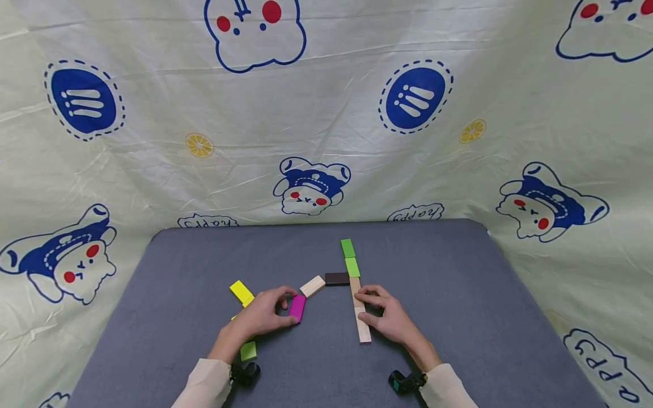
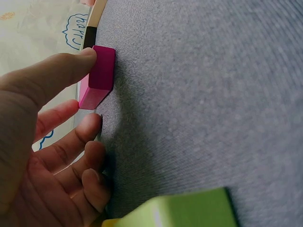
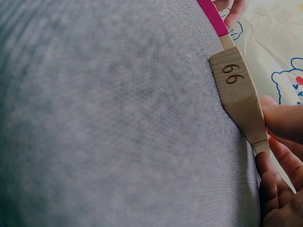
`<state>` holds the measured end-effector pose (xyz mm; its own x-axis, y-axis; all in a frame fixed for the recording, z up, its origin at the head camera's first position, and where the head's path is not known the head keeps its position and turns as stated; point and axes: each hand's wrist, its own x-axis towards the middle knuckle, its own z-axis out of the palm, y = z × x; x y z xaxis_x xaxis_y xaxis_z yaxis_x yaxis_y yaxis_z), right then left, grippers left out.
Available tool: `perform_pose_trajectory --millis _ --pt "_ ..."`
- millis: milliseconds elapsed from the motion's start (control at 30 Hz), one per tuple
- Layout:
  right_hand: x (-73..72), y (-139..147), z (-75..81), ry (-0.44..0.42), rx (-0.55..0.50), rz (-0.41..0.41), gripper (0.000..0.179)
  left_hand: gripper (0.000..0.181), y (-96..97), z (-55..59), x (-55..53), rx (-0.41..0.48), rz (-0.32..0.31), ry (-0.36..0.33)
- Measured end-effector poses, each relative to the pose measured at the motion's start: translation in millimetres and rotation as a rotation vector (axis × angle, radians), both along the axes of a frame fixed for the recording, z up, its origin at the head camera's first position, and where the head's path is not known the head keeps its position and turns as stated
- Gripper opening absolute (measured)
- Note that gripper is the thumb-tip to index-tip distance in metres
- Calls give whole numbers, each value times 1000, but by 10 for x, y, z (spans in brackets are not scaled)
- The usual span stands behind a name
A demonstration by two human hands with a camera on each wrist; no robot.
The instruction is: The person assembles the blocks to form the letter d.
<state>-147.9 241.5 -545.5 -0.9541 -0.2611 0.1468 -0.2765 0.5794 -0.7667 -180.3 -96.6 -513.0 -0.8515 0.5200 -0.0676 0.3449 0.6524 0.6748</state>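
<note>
Cream sleeves (image 1: 206,382) nearest, left hand (image 1: 262,314) pinches magenta block (image 1: 297,307) between fingertips (image 2: 86,56); relaxed right hand (image 1: 390,317) touches wooden blocks (image 1: 364,332).

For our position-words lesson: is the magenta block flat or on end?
Flat: in the head view the magenta block shows its long face upward; the left wrist view shows it low against the tabletop.

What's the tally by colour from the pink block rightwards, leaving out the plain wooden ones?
Pink block: 1
Black block: 1
Green blocks: 2
Total: 4
</note>
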Motion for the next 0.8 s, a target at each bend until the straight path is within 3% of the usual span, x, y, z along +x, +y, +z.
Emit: perform_pose_trajectory --millis 667,800 --pt "4 -16 23 -13 8 -10 43 51 -17 5 22 2 -11 6" --pt "4 -13 19 -12 5 -10 44 51 -34 30 51 39 -17 8"
